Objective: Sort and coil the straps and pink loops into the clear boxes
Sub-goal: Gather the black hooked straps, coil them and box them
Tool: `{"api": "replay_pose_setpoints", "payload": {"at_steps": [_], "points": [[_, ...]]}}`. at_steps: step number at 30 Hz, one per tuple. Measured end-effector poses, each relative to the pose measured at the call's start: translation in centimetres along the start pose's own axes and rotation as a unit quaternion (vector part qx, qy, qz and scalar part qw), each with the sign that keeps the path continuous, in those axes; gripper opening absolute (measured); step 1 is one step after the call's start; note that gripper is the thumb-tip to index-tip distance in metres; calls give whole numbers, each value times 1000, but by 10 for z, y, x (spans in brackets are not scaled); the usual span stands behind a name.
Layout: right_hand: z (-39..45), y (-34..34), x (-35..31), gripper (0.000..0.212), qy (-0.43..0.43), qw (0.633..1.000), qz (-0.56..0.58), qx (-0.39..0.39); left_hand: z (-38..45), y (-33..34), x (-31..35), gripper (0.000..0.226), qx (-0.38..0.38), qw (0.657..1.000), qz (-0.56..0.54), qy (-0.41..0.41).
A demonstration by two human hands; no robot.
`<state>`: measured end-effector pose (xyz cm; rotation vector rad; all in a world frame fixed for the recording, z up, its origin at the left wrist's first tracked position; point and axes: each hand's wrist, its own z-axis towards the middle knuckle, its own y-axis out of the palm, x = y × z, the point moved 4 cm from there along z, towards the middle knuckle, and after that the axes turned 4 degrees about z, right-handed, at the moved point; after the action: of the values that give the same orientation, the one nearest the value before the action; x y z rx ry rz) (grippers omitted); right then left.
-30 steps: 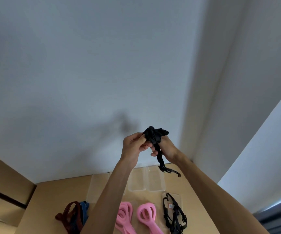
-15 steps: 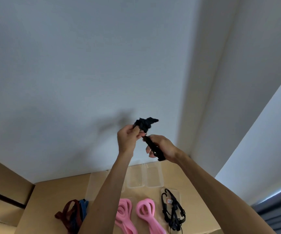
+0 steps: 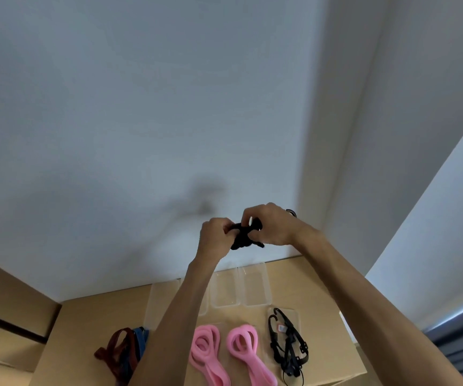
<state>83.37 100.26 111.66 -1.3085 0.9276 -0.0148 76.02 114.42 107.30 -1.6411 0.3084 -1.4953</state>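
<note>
Black strap (image 3: 243, 237), bunched, pinched by curled fingers of left hand (image 3: 215, 235) and right hand (image 3: 272, 224); coil risked springing loose above the clear boxes (image 3: 254, 285).

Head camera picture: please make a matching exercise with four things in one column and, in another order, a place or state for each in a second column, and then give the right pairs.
Things:
1. black strap bundle
2. pink loops
3. clear boxes
4. red and blue straps

Places or states:
A. on the table's left side, beside the left forearm
B. held up between the left hand and the right hand
C. in a row along the wall, nothing visible inside
D. two lying side by side on the table

Pairs: 1-B, 2-D, 3-C, 4-A
</note>
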Motion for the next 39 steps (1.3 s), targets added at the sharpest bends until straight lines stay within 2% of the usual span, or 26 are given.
{"api": "replay_pose_setpoints", "payload": {"at_steps": [2, 4, 6, 8, 10, 14, 16, 20, 23, 24, 28, 31, 34, 39], "points": [[2, -11, 1, 13, -22, 998, 43, 29, -4, 2, 3, 16, -55, 996, -61, 30], [2, -20, 7, 9, -35, 986, 152, 52, -7, -3, 7, 20, -77, 985, -139, 64], [-1, -21, 15, 9, -39, 951, 304, 50, -9, -10, 12, 21, -71, 973, -204, 83], [-3, -18, 22, 8, -37, 912, 403, 58, -8, -11, 17, 19, -72, 963, -247, 83], [-2, -11, 26, 15, -27, 890, 450, 68, -8, -8, 20, 14, -70, 953, -288, 61], [-2, 14, 27, 45, 12, 831, 556, 17, -5, -4, 22, 10, -20, 934, -356, 8], [-1, 21, 29, 42, 19, 817, 575, 27, -2, -3, 24, 12, 2, 928, -371, -9], [5, 23, 33, 28, 39, 821, 567, 48, 0, -3, 25, 15, 63, 918, -388, -53], [5, 32, 35, 32, 62, 784, 617, 10, 3, -3, 20, 19, 127, 903, -395, -113], [5, 36, 35, 33, 69, 783, 618, 23, 5, -3, 18, 21, 142, 904, -383, -126], [5, 50, 35, 30, 130, 830, 518, 163, 5, -2, 19, 23, 190, 917, -321, -144], [2, 50, 31, 24, 120, 834, 478, 248, 4, -3, 10, 19, 227, 913, -289, -175], [0, 45, 27, 16, 79, 837, 489, 234, 6, -7, 2, 18, 244, 920, -246, -181], [-2, 31, 20, 21, 17, 844, 493, 211, 6, -10, 7, 21, 258, 928, -210, -166]]}}
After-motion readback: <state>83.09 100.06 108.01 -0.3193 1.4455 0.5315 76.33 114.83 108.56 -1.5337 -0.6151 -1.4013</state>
